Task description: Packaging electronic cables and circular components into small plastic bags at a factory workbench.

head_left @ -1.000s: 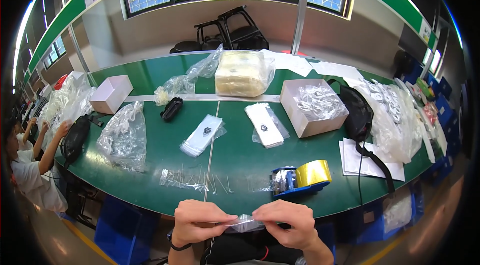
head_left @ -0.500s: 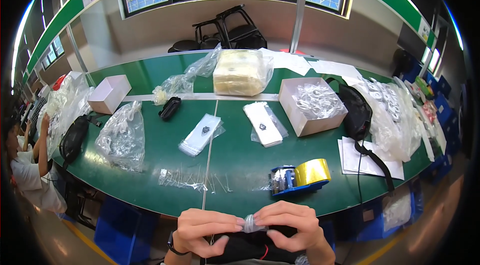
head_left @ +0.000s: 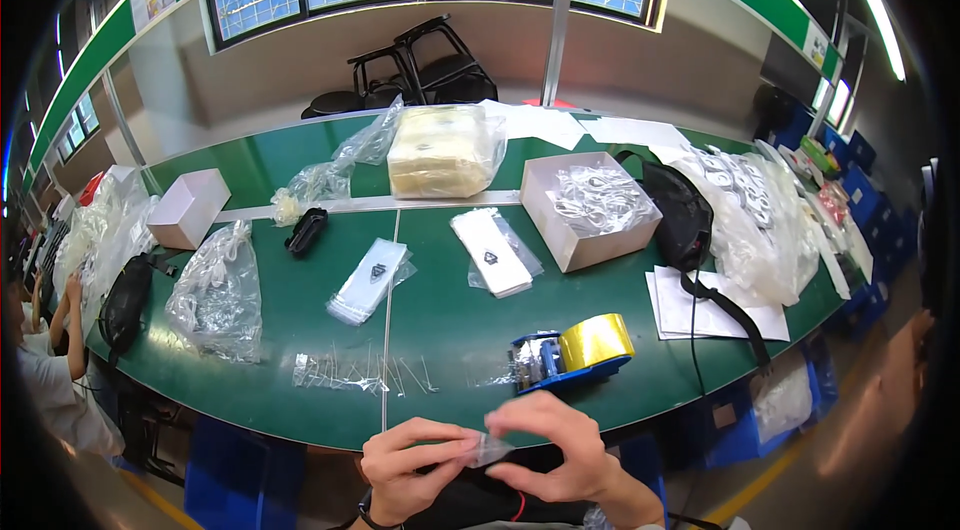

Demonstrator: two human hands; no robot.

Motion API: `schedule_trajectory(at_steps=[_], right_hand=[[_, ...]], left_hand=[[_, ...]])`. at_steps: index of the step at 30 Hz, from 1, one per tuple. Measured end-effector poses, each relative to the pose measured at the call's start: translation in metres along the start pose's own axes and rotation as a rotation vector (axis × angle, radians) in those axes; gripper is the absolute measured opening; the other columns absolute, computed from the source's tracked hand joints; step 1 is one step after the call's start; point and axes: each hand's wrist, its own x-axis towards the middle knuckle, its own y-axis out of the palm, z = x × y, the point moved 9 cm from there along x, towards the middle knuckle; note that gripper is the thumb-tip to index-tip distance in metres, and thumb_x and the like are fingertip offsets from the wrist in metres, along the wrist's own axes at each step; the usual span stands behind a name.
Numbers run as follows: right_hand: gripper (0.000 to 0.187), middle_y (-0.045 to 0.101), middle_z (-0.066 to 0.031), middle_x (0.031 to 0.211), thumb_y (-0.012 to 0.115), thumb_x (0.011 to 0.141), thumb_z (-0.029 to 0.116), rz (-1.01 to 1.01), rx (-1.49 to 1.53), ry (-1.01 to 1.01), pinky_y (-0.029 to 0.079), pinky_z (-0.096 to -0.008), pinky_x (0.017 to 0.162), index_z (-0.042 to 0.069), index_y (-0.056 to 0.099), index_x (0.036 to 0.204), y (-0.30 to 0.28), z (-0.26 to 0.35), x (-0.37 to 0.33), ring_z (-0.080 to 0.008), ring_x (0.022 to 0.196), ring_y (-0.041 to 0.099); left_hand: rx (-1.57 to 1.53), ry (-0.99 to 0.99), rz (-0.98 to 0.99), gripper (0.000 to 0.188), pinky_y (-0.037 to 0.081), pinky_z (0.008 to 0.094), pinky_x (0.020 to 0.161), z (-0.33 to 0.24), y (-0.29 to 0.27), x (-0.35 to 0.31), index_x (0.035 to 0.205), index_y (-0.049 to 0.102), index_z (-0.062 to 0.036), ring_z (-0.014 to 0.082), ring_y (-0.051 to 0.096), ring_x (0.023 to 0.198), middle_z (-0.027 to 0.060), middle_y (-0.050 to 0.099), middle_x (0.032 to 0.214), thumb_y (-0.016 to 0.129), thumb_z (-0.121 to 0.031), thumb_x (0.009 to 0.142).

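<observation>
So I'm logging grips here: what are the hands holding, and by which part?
A small clear plastic bag, pinched between both hands: the left hand takes its left end, the right hand its right end. Its contents cannot be told.

Both forearms are bare, with no sleeves or gloves in view. The left hand (head_left: 415, 465) has a dark band round the wrist, just behind the grip. The right hand (head_left: 555, 445) wears nothing. Below the grip shows dark clothing with a thin red line.
</observation>
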Motion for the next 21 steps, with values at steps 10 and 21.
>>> schedule_trajectory(at_steps=[10, 21], right_hand=[[0.018, 0.071, -0.0113, 0.089, 0.070, 0.075, -0.008, 0.108, -0.392, -0.001, 0.055, -0.0326, 0.069, 0.002, 0.073, 0.090, -0.046, -0.029, 0.051, -0.0267, 0.078, 0.068], [0.028, 0.067, -0.0140, 0.102, 0.078, 0.077, 0.020, 0.001, -1.365, 0.011, 0.050, -0.0421, 0.086, 0.002, 0.073, 0.098, -0.101, -0.143, 0.150, -0.0336, 0.096, 0.063]], left_hand=[[0.125, -0.233, -0.052, 0.020, 0.056, 0.0263, 0.068, 0.041, -0.025, -0.014, 0.096, 0.075, 0.0013, 0.0193, 0.071, 0.075, 0.0140, 0.071, 0.091, 0.072, 0.007, 0.078], [0.339, -0.238, -0.278, 0.009, 0.055, 0.0270, 0.068, 0.042, -0.122, -0.023, 0.091, 0.073, 0.0055, 0.0195, 0.071, 0.073, 0.0137, 0.072, 0.083, 0.066, 0.005, 0.085]])
